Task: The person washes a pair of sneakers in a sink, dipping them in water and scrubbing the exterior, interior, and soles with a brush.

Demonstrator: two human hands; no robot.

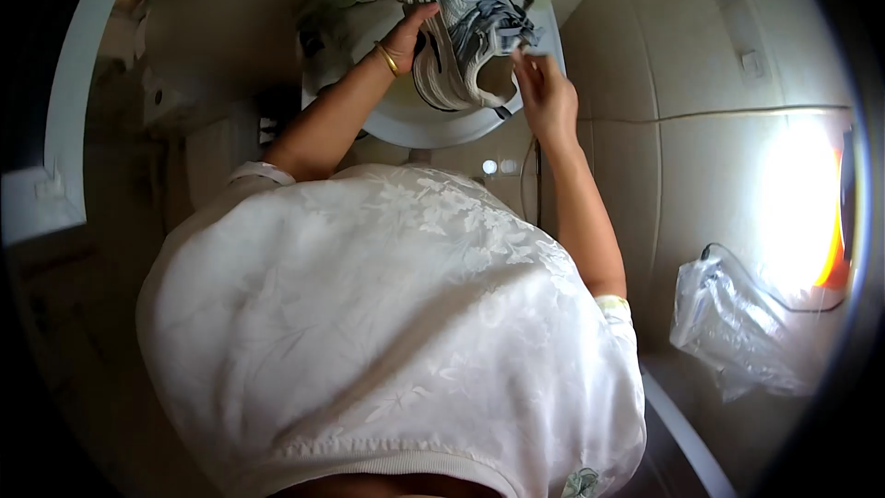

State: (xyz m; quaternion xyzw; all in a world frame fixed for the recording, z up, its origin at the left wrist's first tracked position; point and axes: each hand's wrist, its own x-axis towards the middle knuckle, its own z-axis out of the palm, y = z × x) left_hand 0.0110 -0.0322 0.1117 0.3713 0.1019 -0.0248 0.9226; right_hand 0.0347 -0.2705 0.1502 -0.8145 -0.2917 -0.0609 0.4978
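Observation:
A grey and white sneaker (466, 14) is held over a white washbasin (415, 124) at the top of the view, sole edge toward me. My left hand (410, 32), with a gold bangle on the wrist, grips the shoe's side. My right hand (544, 92) is at the shoe's heel opening, fingers pinching the collar or a lace there. My white patterned top fills the lower middle of the frame and hides what lies below the basin.
A tiled wall (682, 157) runs along the right, with a bright glare patch on it. A clear plastic bag (733, 327) hangs or lies at the lower right. A dark cabinet or door area is at the left.

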